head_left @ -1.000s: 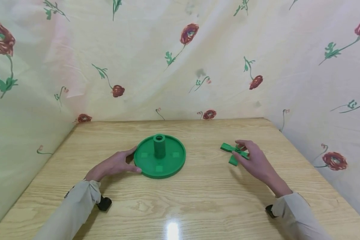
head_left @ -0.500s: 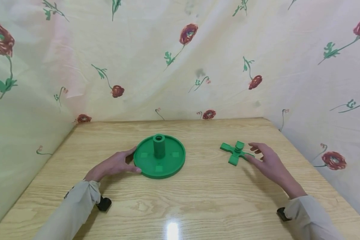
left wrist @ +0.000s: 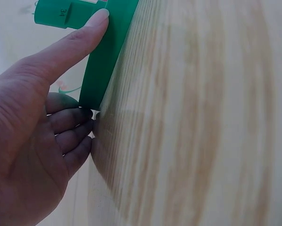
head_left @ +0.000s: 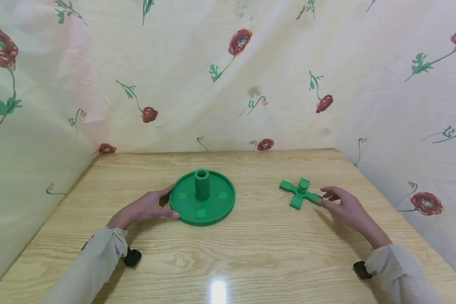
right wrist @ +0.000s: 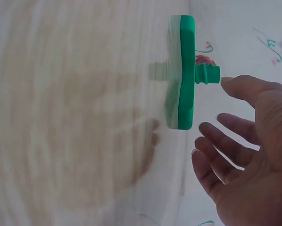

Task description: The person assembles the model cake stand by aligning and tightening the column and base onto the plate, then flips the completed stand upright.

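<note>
A round green tray-like base (head_left: 218,207) with an upright hollow post (head_left: 202,185) lies on the table left of centre. My left hand (head_left: 152,206) holds its left side, the thumb along the front rim and the fingers at the far side. In the left wrist view the thumb tip lies over the edge of the base (left wrist: 103,61), and the other fingers curl beside it. A green four-armed cross piece (head_left: 299,192) with a short threaded stub (right wrist: 209,74) lies flat at the right, stub up. My right hand (head_left: 343,207), fingers loosely bent, hovers by its right arm, holding nothing.
The wooden table (head_left: 228,253) ends at a floral cloth (head_left: 197,76) that hangs behind it and along both sides. A bright reflection shows near the table's front.
My right hand has drawn back to the right, off the cross piece's stub, which now shows fully. The cross piece, the base and my left hand have stayed in place.
</note>
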{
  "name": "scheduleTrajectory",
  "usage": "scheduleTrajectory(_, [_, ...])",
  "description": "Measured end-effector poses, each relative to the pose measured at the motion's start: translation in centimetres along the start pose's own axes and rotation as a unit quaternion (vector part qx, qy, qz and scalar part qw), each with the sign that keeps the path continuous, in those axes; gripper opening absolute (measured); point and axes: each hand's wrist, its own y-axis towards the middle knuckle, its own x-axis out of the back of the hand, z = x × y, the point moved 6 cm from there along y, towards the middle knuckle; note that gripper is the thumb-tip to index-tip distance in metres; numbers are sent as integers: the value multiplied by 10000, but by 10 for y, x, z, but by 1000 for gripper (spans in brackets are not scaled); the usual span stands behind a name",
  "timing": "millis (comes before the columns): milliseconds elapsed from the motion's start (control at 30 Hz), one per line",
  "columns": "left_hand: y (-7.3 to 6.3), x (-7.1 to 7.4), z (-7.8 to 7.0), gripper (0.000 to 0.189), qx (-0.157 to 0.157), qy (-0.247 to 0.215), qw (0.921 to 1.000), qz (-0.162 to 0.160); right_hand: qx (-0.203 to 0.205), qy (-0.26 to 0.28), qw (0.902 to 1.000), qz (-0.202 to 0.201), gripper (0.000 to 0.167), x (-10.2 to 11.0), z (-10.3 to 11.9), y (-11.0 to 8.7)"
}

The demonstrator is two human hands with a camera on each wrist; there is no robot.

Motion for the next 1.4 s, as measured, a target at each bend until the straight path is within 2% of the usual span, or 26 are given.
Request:
scheduleTrajectory(400, [-1, 0, -1, 111, 74, -35, 10000, 25, -295, -40, 9990, 343, 53, -5, -8, 4])
scheduleTrajectory(800, [1, 0, 1, 112, 30, 1, 10000, 51, -36, -148, 9989, 452, 45, -12, -11, 16])
scheduleTrajectory(1400, [1, 0, 2, 111, 31, -4, 10000, 8, 199, -373, 9986, 323, 34, -10, -10, 17])
